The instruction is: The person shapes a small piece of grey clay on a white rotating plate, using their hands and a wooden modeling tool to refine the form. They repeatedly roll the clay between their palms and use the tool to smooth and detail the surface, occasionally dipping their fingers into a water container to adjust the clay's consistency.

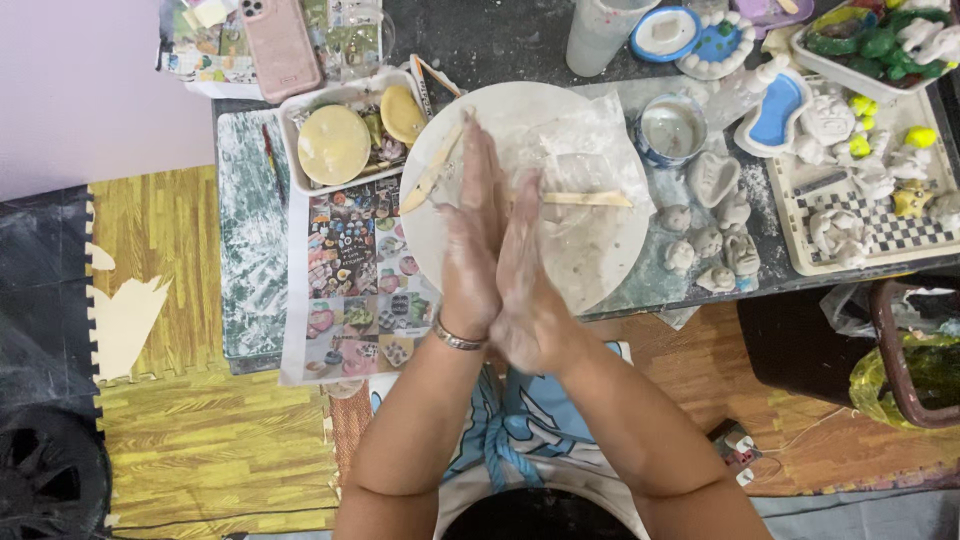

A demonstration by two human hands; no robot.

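Left hand [472, 245] and right hand [525, 275]: flat, clay-dusted palms pressed together at frame centre, fingers extended; anything between them cannot be told. Beneath: round white board [600, 260] bearing two wooden sticks [585, 199], centre-top.

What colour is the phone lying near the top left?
Pink; the phone shows in the head view.

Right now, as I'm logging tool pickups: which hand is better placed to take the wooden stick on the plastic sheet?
Probably the right. The right hand is pressed palm to palm with the left hand, but the wooden stick lies on its side, near its fingertips; the left would have to cross over.
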